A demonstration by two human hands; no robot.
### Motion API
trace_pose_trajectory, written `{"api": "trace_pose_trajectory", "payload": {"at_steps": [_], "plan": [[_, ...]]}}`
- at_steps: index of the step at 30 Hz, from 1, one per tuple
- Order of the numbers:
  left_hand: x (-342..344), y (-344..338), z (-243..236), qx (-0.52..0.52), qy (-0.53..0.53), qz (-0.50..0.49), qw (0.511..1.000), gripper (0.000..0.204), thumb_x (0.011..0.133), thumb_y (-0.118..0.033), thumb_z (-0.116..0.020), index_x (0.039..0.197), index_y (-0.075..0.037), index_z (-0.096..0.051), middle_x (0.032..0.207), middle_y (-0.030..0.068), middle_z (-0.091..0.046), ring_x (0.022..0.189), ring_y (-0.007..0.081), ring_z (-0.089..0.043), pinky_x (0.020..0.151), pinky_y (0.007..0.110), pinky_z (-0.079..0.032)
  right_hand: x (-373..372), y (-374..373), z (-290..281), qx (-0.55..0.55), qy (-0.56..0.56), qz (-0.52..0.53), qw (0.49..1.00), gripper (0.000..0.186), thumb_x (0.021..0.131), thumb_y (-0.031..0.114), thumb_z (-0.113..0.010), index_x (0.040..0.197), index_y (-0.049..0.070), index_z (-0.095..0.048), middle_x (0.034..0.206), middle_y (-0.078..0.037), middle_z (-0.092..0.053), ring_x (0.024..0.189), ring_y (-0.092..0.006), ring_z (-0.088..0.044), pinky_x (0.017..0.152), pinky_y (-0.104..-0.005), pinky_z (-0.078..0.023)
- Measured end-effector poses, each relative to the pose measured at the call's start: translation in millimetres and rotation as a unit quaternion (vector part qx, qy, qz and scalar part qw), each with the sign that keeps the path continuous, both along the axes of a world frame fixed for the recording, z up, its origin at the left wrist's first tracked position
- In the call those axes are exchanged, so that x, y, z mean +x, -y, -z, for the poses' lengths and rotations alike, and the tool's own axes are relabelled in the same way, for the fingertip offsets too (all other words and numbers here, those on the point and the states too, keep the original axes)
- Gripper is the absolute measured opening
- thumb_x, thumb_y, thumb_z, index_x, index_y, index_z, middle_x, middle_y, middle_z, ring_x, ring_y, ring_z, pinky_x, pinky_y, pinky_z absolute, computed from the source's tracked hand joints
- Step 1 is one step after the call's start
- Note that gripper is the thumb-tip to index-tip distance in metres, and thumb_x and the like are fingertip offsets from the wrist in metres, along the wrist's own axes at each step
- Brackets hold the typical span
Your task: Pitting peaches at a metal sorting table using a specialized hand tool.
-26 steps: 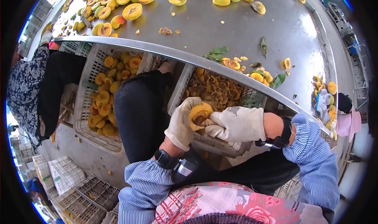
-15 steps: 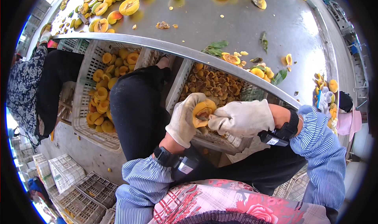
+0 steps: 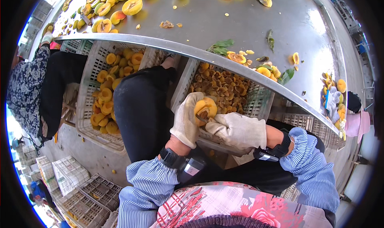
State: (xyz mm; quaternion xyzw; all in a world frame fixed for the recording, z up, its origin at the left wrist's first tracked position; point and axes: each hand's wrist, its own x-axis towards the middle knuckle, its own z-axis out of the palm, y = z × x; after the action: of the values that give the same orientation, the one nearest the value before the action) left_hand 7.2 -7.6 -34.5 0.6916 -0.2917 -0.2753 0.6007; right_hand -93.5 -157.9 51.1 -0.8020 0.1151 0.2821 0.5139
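My left hand (image 3: pixel 185 120), in a cream knitted glove, grips a yellow halved fruit (image 3: pixel 206 108) with a brownish hollow facing up. My right hand (image 3: pixel 236 130), gloved alike, has its curled fingers at the fruit's lower right; a narrow dark metallic tip shows at the hollow, its holder mostly hidden. Both hands are above a white crate (image 3: pixel 178 98) of brown and orange scraps (image 3: pixel 218 82), below the steel table's rim (image 3: pixel 168 44). Halved fruits (image 3: pixel 132 6), leaves (image 3: pixel 220 48) and scraps lie on the table.
A crate of yellow fruit halves (image 3: pixel 106 96) stands left of my knee (image 3: pixel 132 108). A co-worker in a patterned sleeve (image 3: pixel 26 92) is at the left. Stacked crates (image 3: pixel 88 192) are at lower left. A pink hat (image 3: pixel 356 124) and blue-grey cloth (image 3: pixel 333 104) are at the right.
Both hands shift slightly: the right moves left and down from half a second ago, and the fruit in my left hand turns, its hollow now partly covered by the right fingers and dark tip.
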Motion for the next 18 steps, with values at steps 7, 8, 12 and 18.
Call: {"api": "trace_pose_trajectory", "payload": {"at_steps": [7,8,12,18], "plan": [[-4,12,-7,-0.09,-0.265,-0.102,0.955,0.029,0.107,-0.024,-0.039,0.115,0.0,-0.053,0.115,0.0191,-0.067,0.091,0.0246,-0.07,0.079,0.035,-0.061,-9,-19,6,0.42,-0.207,0.294,0.833,0.043,0.106,0.047,-0.044,0.089,0.01,-0.056,0.055,0.009,-0.038,0.035,-0.0034,-0.032,0.029,-0.0213,-0.024],[-4,13,-10,-0.09,-0.265,-0.101,0.955,0.029,0.107,-0.024,-0.039,0.115,0.0,-0.053,0.115,0.0191,-0.067,0.091,0.0246,-0.07,0.079,0.035,-0.061,-11,-20,13,0.502,-0.222,0.321,0.772,0.042,0.106,0.048,-0.044,0.09,0.01,-0.055,0.054,0.008,-0.037,0.034,-0.0043,-0.033,0.029,-0.0219,-0.025],[4,16,-17,-0.175,-0.388,-0.085,0.901,0.033,0.105,-0.03,-0.046,0.12,0.0,-0.05,0.12,0.0189,-0.065,0.098,0.0245,-0.068,0.087,0.036,-0.059,-15,-29,40,0.725,-0.16,0.3,0.599,0.043,0.107,0.048,-0.039,0.092,0.01,-0.054,0.053,0.007,-0.037,0.031,-0.0054,-0.031,0.027,-0.0207,-0.025],[-6,22,-3,-0.161,-0.085,-0.107,0.977,0.039,0.107,-0.029,-0.042,0.124,0.002,-0.059,0.119,0.0109,-0.064,0.108,0.0175,-0.062,0.094,0.032,-0.051,-30,-23,17,0.728,0.005,0.28,0.625,0.044,0.108,0.047,-0.037,0.092,0.009,-0.054,0.054,0.005,-0.039,0.032,-0.0066,-0.033,0.028,-0.0218,-0.028]]}}
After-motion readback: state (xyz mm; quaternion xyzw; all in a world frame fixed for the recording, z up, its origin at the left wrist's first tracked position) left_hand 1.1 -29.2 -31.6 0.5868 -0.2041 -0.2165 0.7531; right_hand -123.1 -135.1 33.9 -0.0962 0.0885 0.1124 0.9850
